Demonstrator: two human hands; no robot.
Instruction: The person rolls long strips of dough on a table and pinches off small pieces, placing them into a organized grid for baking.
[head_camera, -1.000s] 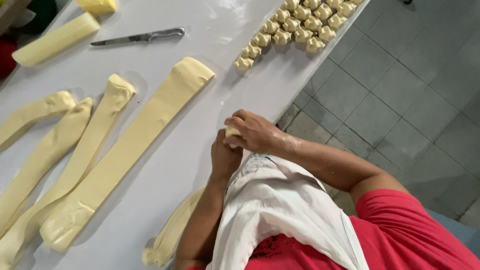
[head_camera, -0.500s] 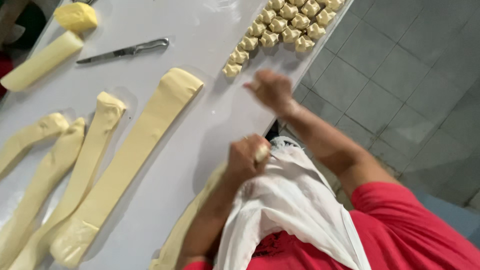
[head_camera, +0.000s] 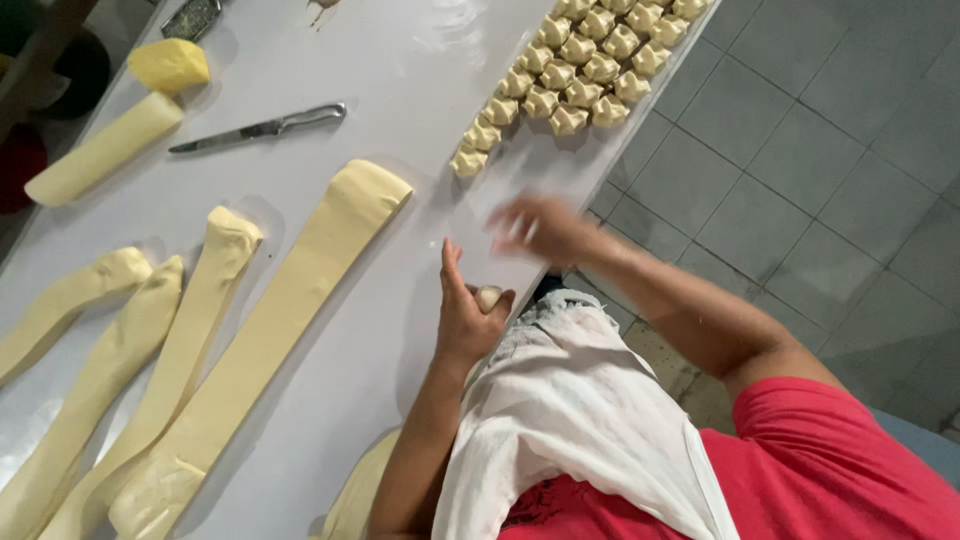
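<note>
- Four long dough strips (head_camera: 255, 345) lie across the left of the white worktop (head_camera: 400, 80), leaving a bare lane beside its right edge.
- Left hand (head_camera: 465, 315) is half open, fingers up, cradling a small dough piece (head_camera: 488, 297) near that edge.
- Right hand (head_camera: 540, 228), blurred and spread, holds nothing visible, just below the rows of folded dough pieces (head_camera: 570, 75).

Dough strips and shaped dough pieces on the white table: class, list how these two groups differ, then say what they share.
The dough strips are long, flat bands; the shaped dough pieces are small, pinched lumps. The strips lie spread apart on the table's left side, running lengthwise; the pieces sit packed in tight rows by the far right edge. There are only a few strips but many pieces. Both are the same pale yellow dough.
</note>
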